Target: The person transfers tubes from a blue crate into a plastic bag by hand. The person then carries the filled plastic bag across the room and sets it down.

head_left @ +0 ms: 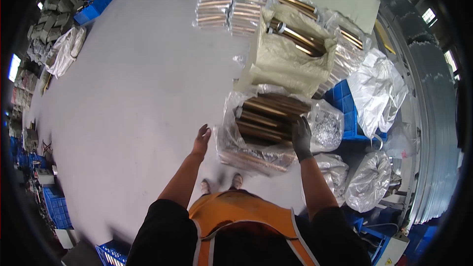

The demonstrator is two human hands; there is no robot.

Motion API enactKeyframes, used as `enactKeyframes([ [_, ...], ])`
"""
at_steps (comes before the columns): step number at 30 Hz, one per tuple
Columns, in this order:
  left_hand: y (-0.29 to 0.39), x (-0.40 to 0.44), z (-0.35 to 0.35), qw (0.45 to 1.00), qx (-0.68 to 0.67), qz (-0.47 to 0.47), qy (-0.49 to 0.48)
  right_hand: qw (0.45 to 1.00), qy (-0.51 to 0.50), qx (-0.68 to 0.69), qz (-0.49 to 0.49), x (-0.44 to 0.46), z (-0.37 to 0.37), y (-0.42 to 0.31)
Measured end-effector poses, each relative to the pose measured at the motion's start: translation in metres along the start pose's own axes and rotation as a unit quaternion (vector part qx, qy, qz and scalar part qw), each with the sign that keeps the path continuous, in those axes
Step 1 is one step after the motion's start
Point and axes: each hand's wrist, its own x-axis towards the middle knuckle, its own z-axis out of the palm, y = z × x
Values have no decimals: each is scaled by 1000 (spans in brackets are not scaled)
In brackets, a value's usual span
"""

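A plastic-wrapped bundle of bronze-coloured metal tubes lies in front of me, its clear plastic folded open around the top. My left hand is bare and hovers just left of the bundle, fingers apart, holding nothing. At the tubes' right end is my right hand, in a dark grey glove. Its fingers look stretched out against the tubes, and contact is hard to judge. Beyond the bundle, a beige woven sack is open over more metal tubes.
Wrapped tube stacks stand farther back. To the right are a clear bag of small shiny pieces, a blue crate, a white sack and a filled plastic bag. Grey floor extends left.
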Motion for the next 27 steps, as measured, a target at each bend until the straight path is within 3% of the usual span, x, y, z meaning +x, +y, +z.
enactKeyframes([
  [2,-42,-41,-35,992,25,-121,34,993,-45,-108,25,-4,10,-13],
  [3,-89,-55,-62,989,37,-139,18,991,-60,-113,33,-8,10,-20],
  [6,-141,-124,-130,968,158,-192,-37,986,-39,-163,26,-5,11,-31],
  [10,-232,-189,-212,922,275,-272,6,991,-18,-129,13,-7,22,-10],
  [15,-237,-228,-261,948,139,-287,13,988,-2,-149,-51,-13,21,24],
  [18,-225,-227,-283,965,105,-240,3,978,133,-156,-29,-30,-6,-52],
  [20,-214,-231,-301,973,81,-215,6,980,134,-131,-61,-59,-16,-106],
  [22,-216,-239,-329,974,65,-214,19,985,89,-105,-105,-97,-7,-164],
  [27,-265,-278,-422,963,-13,-257,81,960,-232,-13,-157,-209,66,-227],
])
